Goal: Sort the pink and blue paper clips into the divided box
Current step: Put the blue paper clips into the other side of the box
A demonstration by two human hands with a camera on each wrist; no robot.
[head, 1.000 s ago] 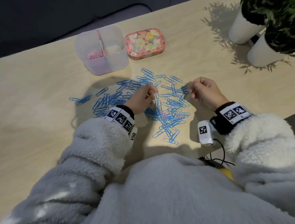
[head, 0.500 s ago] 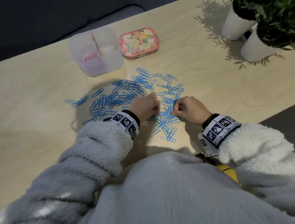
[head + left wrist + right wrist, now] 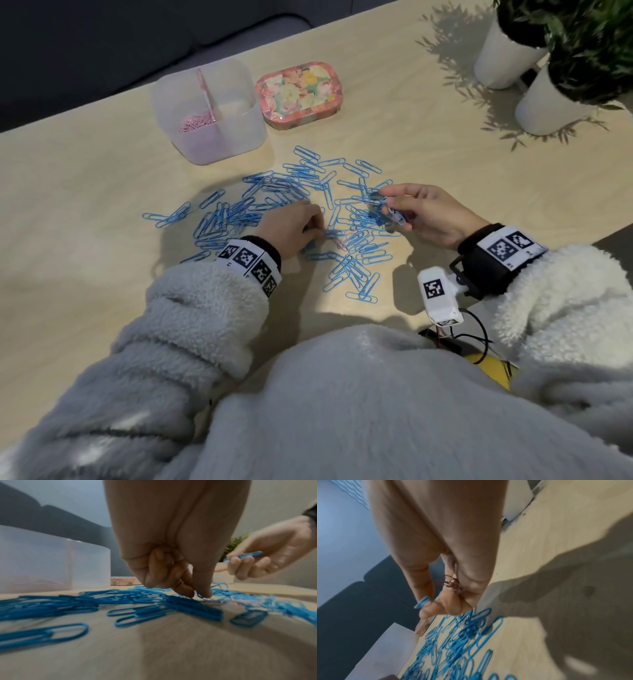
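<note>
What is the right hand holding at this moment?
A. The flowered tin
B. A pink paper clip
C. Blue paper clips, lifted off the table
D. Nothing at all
C: the right hand pinches blue paper clips above the table; the left wrist view shows a blue clip between its fingers too, while the flowered tin sits untouched beside the divided box.

Beneath our hands we see a matt pale wood-grain table [image 3: 102, 281], smooth coated blue paper clips [image 3: 363, 246], a frosted translucent plastic divided box [image 3: 236, 137] beyond, and fleecy sleeves [image 3: 191, 329].
</note>
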